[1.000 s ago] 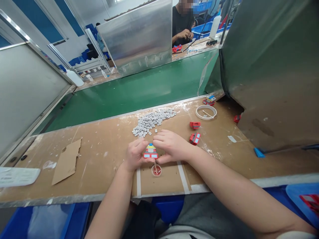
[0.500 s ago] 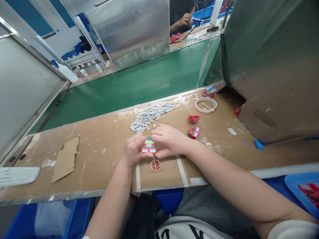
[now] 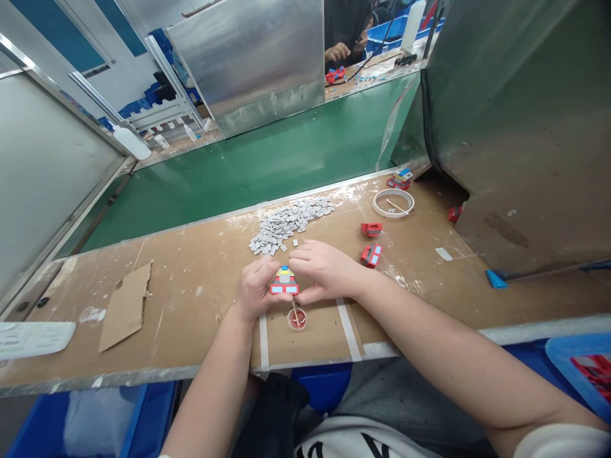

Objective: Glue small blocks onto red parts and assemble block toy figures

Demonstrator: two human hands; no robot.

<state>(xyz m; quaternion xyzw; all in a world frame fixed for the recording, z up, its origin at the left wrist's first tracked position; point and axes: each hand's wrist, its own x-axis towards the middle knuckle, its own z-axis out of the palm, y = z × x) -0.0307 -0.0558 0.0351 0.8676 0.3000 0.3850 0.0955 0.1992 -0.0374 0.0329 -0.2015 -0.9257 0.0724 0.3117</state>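
Between my two hands is a small toy piece (image 3: 284,289) in red, grey, yellow and blue, with two pale blue window-like patches on its front. My left hand (image 3: 258,286) is closed on its left side. My right hand (image 3: 324,270) grips it from the right, fingers curled over the far side and thumb near the front. Just below stands a small round cup (image 3: 298,319) with reddish contents and a thin stick (image 3: 295,310) leaning in it. Beyond my fingers lies a heap of small grey tiles (image 3: 286,222), with a single grey tile (image 3: 295,243) apart from it.
Two red toy pieces (image 3: 371,255) lie right of my hands. Farther back are a white ring (image 3: 393,215) and a multicoloured toy piece (image 3: 400,179). Cardboard (image 3: 126,308) lies left. A green belt (image 3: 238,172) runs behind the table; across it are a co-worker's hands (image 3: 340,52).
My hands and the toy piece stay nearly in place. Across the belt, the co-worker's hands have moved apart and lower.
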